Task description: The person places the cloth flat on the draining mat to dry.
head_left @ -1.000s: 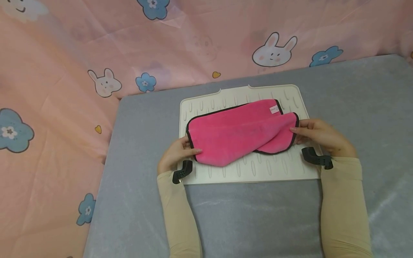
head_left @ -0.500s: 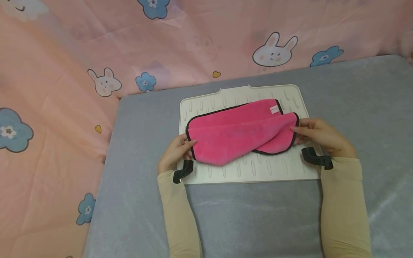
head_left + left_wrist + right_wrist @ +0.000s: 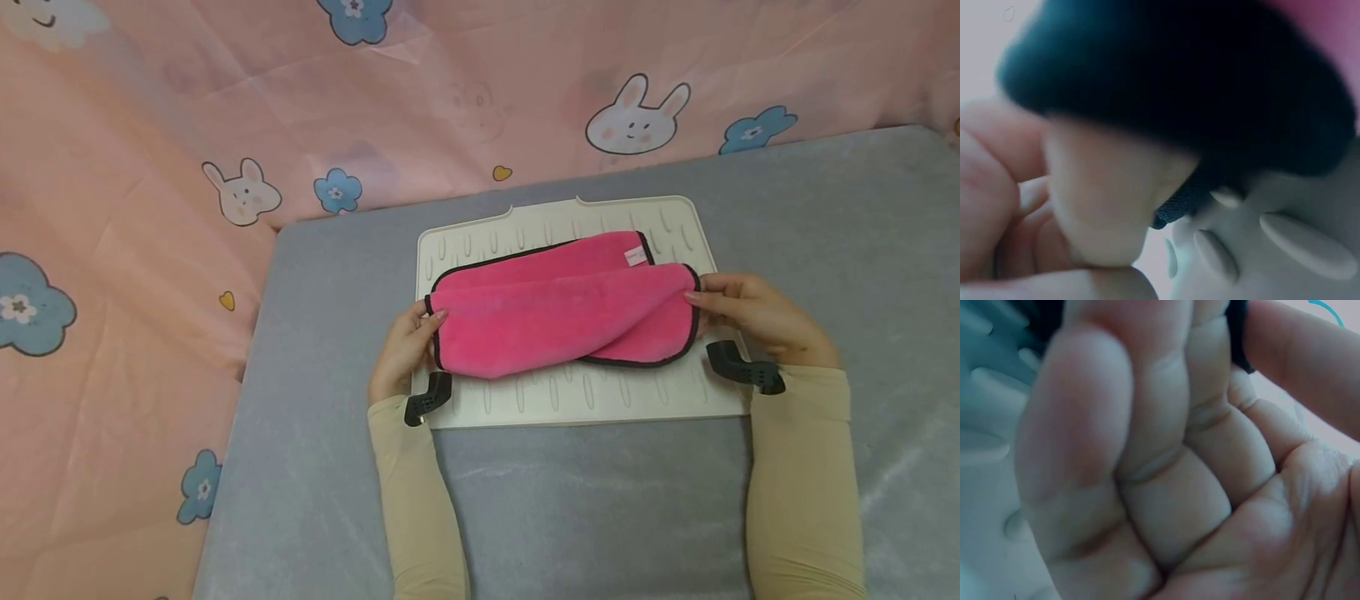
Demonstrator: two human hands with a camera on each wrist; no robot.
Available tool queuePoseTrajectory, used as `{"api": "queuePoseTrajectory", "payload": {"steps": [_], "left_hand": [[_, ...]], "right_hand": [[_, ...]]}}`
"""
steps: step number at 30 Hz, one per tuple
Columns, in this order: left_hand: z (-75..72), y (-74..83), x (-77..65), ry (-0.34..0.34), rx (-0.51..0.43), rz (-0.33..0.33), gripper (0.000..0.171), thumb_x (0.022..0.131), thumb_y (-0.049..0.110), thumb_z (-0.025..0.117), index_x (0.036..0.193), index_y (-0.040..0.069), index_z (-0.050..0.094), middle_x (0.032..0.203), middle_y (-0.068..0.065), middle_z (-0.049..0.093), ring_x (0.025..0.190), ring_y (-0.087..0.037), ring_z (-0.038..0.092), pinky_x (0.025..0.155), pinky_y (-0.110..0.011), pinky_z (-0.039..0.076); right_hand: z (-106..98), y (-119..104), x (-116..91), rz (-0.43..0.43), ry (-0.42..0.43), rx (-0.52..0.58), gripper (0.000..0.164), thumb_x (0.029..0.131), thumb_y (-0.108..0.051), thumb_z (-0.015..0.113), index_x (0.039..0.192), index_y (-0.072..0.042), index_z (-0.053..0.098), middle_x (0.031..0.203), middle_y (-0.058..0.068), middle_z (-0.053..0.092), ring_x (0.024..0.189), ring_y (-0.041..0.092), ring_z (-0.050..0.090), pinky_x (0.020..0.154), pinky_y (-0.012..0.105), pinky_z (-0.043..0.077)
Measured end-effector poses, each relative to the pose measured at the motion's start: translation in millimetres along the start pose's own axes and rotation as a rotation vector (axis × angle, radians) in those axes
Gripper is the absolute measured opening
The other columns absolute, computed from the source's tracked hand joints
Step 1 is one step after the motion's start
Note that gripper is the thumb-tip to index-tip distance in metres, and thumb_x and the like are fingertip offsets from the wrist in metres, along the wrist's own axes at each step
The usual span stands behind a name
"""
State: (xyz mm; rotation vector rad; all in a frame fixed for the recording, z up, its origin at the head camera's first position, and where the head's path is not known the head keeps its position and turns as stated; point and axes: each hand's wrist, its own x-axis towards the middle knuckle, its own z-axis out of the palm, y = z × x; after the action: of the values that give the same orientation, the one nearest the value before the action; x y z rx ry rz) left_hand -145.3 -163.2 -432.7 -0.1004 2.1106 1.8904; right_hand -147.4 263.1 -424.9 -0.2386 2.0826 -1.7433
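Observation:
A pink towel (image 3: 525, 321) with black edging lies folded over itself, a small white label (image 3: 636, 256) near its far right corner. My left hand (image 3: 405, 350) pinches its left edge, thumb on top and the other fingers beneath. At the opposite end my right hand (image 3: 757, 312) holds the right edge between thumb and fingers. The left wrist view has the dark edging (image 3: 1172, 81) close up, blurred, above the fingers. In the right wrist view the curled fingers (image 3: 1166, 425) fill the frame, with a bit of black edging by the thumb.
Beneath the towel is a cream ribbed mat (image 3: 577, 400) with a raised rim and a notch at the back. It lies on a grey cloth-covered table (image 3: 600, 508). A pink curtain (image 3: 450, 100) printed with rabbits and flowers hangs behind and to the left.
The left hand has slid up along the towel's left edge and pulled it slightly outward. The right hand has shifted a little to the right, and the towel looks more stretched sideways.

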Motion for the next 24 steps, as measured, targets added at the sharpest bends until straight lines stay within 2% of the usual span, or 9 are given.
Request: {"api": "queuePoseTrajectory", "payload": {"steps": [3, 6, 9, 12, 15, 19, 24], "left_hand": [[0.1, 0.0, 0.8, 0.012, 0.024, 0.014, 0.026, 0.099, 0.012, 0.048, 0.115, -0.008, 0.051, 0.048, 0.003, 0.051, 0.034, -0.005, 0.038, 0.036, -0.02, 0.03], [-1.0, -0.1, 0.0, -0.012, 0.063, -0.003, 0.026, 0.097, 0.013, 0.053, 0.113, -0.007, 0.053, 0.05, 0.002, 0.054, 0.038, -0.006, 0.045, 0.039, -0.02, 0.038], [-4.2, 0.0, -3.2, -0.113, 0.124, -0.057, 0.029, 0.092, 0.011, 0.06, 0.113, -0.007, 0.054, 0.062, 0.0, 0.063, 0.05, -0.009, 0.059, 0.052, -0.023, 0.05], [-8.3, -0.7, -6.8, -0.238, 0.173, -0.097, 0.032, 0.088, 0.009, 0.065, 0.113, -0.008, 0.054, 0.076, -0.004, 0.069, 0.064, -0.013, 0.066, 0.066, -0.024, 0.052], [-10.7, -1.1, -9.3, -0.313, 0.146, -0.124, 0.025, 0.088, 0.004, 0.062, 0.108, -0.01, 0.055, 0.074, -0.006, 0.068, 0.064, -0.014, 0.065, 0.064, -0.024, 0.051], [-10.5, -2.4, -8.9, -0.314, 0.079, -0.14, 0.015, 0.096, 0.005, 0.05, 0.099, -0.01, 0.054, 0.067, -0.004, 0.065, 0.055, -0.01, 0.062, 0.055, -0.021, 0.05], [-5.4, -1.0, -5.0, -0.186, 0.042, -0.104, 0.023, 0.101, 0.01, 0.041, 0.108, -0.01, 0.049, 0.066, -0.001, 0.062, 0.05, -0.007, 0.059, 0.051, -0.021, 0.049]], "right_hand": [[0.0, -0.4, 0.1, 0.012, -0.001, 0.003, 0.018, 0.098, -0.007, 0.049, 0.088, -0.008, 0.065, 0.072, 0.004, 0.065, 0.065, 0.016, 0.063, 0.064, 0.025, 0.051], [-0.1, -0.7, 1.0, 0.042, 0.006, -0.032, 0.02, 0.098, -0.01, 0.05, 0.085, -0.005, 0.063, 0.07, 0.005, 0.062, 0.064, 0.017, 0.062, 0.063, 0.025, 0.051], [-0.1, -1.4, 1.7, 0.08, 0.021, -0.097, 0.021, 0.098, -0.014, 0.052, 0.083, -0.003, 0.061, 0.07, 0.004, 0.06, 0.065, 0.017, 0.06, 0.063, 0.026, 0.051], [0.3, -1.9, 1.9, 0.102, 0.026, -0.143, 0.021, 0.097, -0.016, 0.054, 0.085, -0.001, 0.06, 0.073, 0.003, 0.059, 0.067, 0.018, 0.059, 0.065, 0.025, 0.052], [0.5, -1.8, 2.1, 0.104, 0.025, -0.151, 0.02, 0.096, -0.017, 0.055, 0.089, 0.001, 0.061, 0.075, 0.003, 0.06, 0.069, 0.018, 0.06, 0.067, 0.026, 0.053], [0.6, -0.9, 2.3, 0.105, 0.023, -0.15, 0.018, 0.097, -0.016, 0.055, 0.09, -0.002, 0.062, 0.075, 0.003, 0.061, 0.068, 0.018, 0.061, 0.066, 0.026, 0.053], [0.6, -0.6, 2.3, 0.1, 0.029, -0.113, 0.015, 0.097, -0.014, 0.053, 0.089, -0.006, 0.062, 0.073, 0.003, 0.061, 0.066, 0.017, 0.06, 0.064, 0.026, 0.052]]}}
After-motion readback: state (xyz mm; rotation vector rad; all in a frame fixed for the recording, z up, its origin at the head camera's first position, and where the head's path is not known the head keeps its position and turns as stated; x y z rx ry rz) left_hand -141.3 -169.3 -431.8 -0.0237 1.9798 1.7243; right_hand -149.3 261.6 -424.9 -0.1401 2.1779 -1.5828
